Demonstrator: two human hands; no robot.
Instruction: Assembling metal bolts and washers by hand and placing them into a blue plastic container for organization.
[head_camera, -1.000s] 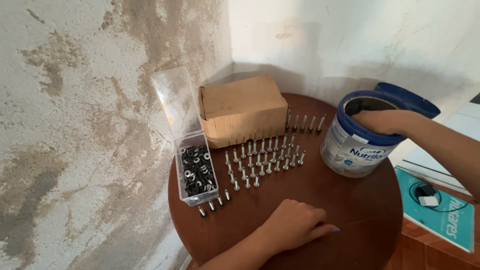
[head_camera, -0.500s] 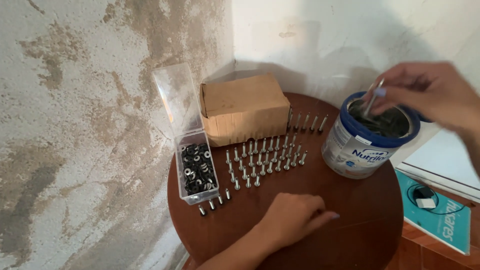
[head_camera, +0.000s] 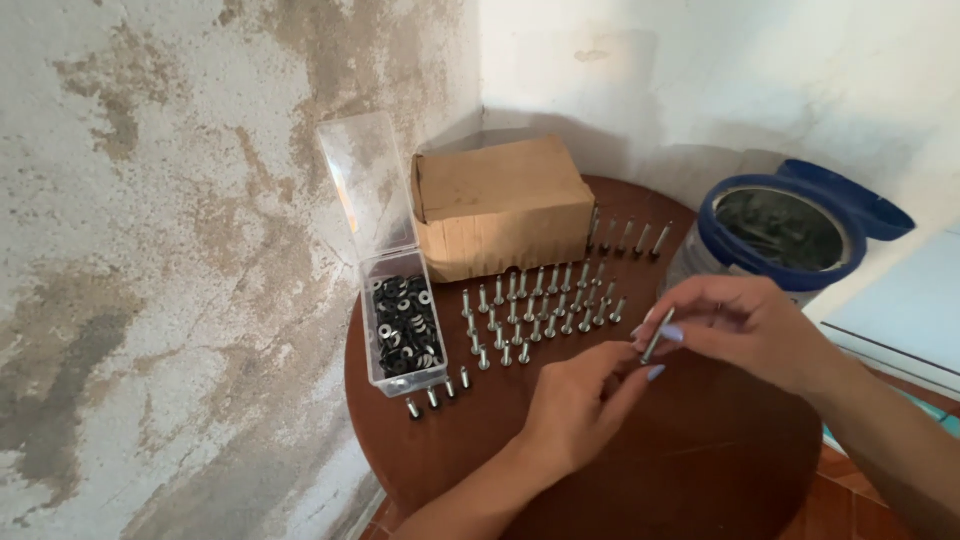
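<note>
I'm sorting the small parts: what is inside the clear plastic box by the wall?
The clear plastic box, lid open, holds a heap of small black and silver washers. Only the top layer shows; what lies beneath is covered.

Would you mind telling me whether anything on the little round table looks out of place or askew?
Nothing stands out. The bolts stand upright in tidy rows, the clear box of washers sits open beside the cardboard box, nothing spilled. Only the wall behind looks stained and patchy.

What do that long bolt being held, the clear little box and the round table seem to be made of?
Bolt: likely steel, silvery sheen, pinched by the right hand with the left hand meeting it.
Clear box: transparent plastic, see-through lid.
Table: probably wood or laminate, glossy reddish-brown.
</note>
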